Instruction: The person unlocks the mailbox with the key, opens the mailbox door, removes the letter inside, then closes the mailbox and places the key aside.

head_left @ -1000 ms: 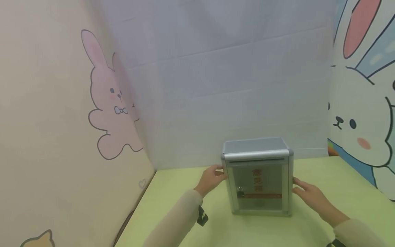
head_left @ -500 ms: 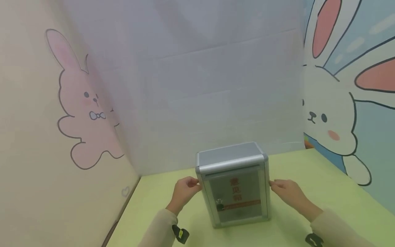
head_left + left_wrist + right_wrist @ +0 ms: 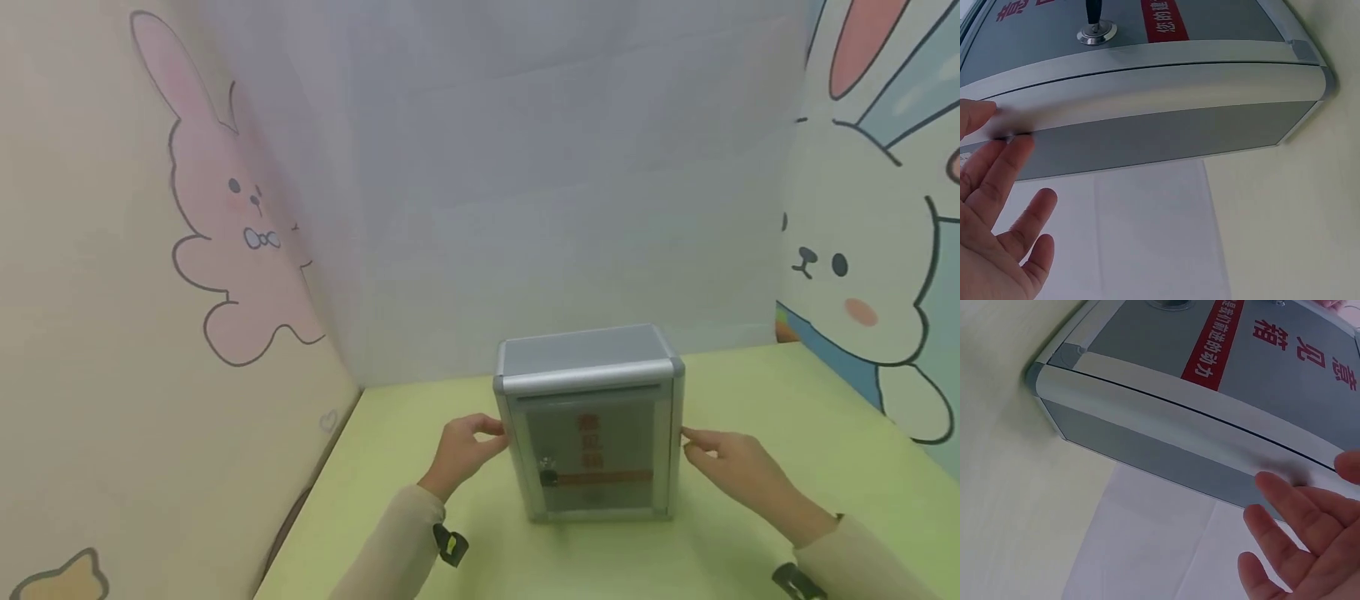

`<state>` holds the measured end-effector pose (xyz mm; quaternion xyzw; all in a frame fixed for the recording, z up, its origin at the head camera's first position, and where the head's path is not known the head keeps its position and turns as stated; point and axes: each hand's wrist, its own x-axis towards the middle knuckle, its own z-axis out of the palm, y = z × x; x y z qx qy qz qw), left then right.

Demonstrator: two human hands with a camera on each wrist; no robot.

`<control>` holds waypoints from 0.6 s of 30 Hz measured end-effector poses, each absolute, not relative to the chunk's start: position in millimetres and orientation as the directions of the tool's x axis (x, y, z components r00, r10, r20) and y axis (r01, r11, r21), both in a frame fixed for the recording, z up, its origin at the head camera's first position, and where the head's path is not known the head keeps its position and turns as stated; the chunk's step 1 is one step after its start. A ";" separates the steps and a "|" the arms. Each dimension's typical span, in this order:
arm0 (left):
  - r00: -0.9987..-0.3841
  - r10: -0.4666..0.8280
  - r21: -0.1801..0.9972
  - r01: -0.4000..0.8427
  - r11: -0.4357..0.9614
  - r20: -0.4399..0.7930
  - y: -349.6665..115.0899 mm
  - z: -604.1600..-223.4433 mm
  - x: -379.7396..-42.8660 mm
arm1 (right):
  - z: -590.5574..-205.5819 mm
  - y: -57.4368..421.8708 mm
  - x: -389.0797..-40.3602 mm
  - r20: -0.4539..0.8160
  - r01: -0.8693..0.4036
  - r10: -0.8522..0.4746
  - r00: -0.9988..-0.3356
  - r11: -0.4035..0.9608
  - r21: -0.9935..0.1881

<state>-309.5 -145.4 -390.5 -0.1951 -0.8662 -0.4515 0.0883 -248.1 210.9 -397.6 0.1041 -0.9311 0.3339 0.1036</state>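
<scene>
A grey metal suggestion box with silver edges and red characters stands upright on the table in the head view. In its front door is a round lock with a black-headed key. My left hand touches the box's left side with thumb and fingertips. In the left wrist view its other fingers are spread loosely. On the opposite side, my right hand touches the right edge with its fingertips. The right wrist view shows those fingers relaxed along the silver frame. The back of the box is hidden.
The box stands on a pale green tabletop. Behind it hangs a white sheet. To the left is a cream wall with a pink rabbit drawing; a white rabbit picture covers the right side.
The head view has shifted, so the box and both hands appear at different places in the picture. Both hands stay at the box's sides throughout.
</scene>
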 end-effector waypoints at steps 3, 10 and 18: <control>-0.910 0.282 0.762 0.410 0.502 0.303 -143.3 -394.2 -311.2 | -397.2 209.8 -240.2 0.299 -0.248 -0.086 -0.951 0.790 -0.561; -0.924 0.250 0.764 0.380 0.522 0.289 -141.9 -408.5 -308.6 | -419.6 171.8 -245.0 0.720 -0.575 -0.242 -0.650 0.777 -0.258; -0.951 0.179 0.824 0.306 0.476 0.250 -137.8 -427.4 -304.3 | -430.5 114.0 -258.7 0.675 -0.705 -0.389 -0.627 0.652 -0.278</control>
